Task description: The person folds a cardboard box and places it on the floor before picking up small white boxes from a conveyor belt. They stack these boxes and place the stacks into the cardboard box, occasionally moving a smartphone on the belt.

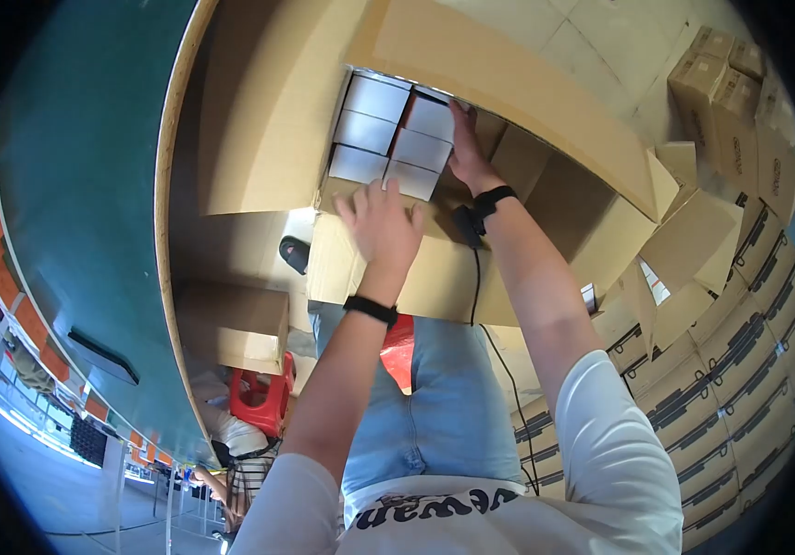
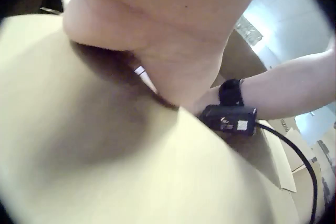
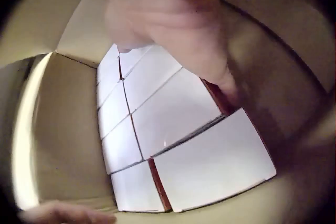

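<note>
Well, your two hands are apart, both at the open carton straight ahead. The white boxes stand packed in its nine-o'clock end, in side-by-side rows. Your left hand reaches toward twelve o'clock with fingers spread, at the boxes' six-o'clock edge; whether its fingertips touch them, you can't quite tell from the head view. Your right hand lies along their three-o'clock side, fingers extended and touching a box, not curled round one. The green table lies at nine o'clock, the red stool at seven, and the stacked cartons at four.
</note>
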A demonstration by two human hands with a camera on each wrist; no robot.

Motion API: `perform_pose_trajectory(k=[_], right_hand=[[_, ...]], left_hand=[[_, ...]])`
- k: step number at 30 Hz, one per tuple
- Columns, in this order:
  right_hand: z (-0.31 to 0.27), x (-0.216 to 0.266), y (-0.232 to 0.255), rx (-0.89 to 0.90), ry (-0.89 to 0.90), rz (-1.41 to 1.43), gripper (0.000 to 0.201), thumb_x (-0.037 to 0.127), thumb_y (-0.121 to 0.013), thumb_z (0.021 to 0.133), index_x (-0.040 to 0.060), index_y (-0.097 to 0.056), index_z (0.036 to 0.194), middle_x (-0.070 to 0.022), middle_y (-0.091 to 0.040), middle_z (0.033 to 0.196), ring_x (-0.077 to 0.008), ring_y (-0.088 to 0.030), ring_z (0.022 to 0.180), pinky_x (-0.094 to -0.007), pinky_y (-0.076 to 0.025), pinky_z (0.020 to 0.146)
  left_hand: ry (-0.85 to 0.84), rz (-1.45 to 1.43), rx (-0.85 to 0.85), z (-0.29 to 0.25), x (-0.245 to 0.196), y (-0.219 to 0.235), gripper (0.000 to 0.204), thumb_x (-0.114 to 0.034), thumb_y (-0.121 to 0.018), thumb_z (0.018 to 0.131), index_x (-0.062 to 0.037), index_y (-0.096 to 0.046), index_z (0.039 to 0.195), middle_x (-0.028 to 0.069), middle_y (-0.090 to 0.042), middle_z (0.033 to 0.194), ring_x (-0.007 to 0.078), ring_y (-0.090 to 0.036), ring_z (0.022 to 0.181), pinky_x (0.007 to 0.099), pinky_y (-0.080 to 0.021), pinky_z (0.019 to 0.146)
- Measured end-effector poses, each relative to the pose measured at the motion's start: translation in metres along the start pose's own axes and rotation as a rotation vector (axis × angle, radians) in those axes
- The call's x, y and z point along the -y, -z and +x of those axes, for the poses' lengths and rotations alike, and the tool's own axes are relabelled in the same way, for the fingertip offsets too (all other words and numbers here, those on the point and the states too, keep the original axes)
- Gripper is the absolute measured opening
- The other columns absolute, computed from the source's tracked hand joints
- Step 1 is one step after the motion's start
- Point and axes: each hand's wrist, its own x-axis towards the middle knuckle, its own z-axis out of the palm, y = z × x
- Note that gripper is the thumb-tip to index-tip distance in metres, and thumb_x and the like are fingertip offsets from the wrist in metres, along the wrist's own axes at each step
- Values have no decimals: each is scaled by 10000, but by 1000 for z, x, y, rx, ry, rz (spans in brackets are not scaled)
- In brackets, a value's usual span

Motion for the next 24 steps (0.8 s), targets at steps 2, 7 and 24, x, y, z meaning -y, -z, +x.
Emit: perform_pose_trajectory(k=[2, 7, 24], right_hand=[[-7, -2, -4, 10, 75, -135, 1171, 795, -600, 866, 267, 50, 1685, -62, -30, 1766, -362, -47, 1602, -703, -183, 1167], [-43, -1, 2, -120, -131, -269, 1074, 853, -501, 885, 146, -252, 1653, -125, -237, 1719, -343, -221, 1573, -600, -182, 1234], [-161, -29, 42, 77, 242, -1089, 516, 263, -666, 972, 40, -590, 1431, -219, -700, 1304, -314, -659, 1229, -403, -509, 1032]], left_hand=[[-61, 85, -137, -21, 20, -13, 437, -404, -730, 882, -78, -704, 1170, 85, -653, 1250, 303, -524, 1279, 640, -139, 1228], [-138, -110, -169, -18, 24, -16, 439, -480, -713, 880, -88, -748, 1074, 85, -648, 1267, 294, -500, 1302, 654, -101, 1227], [113, -638, 25, -112, 76, 136, 365, -276, -699, 938, -63, -679, 1234, 196, -713, 1210, 373, -674, 1159, 447, -540, 1003]])
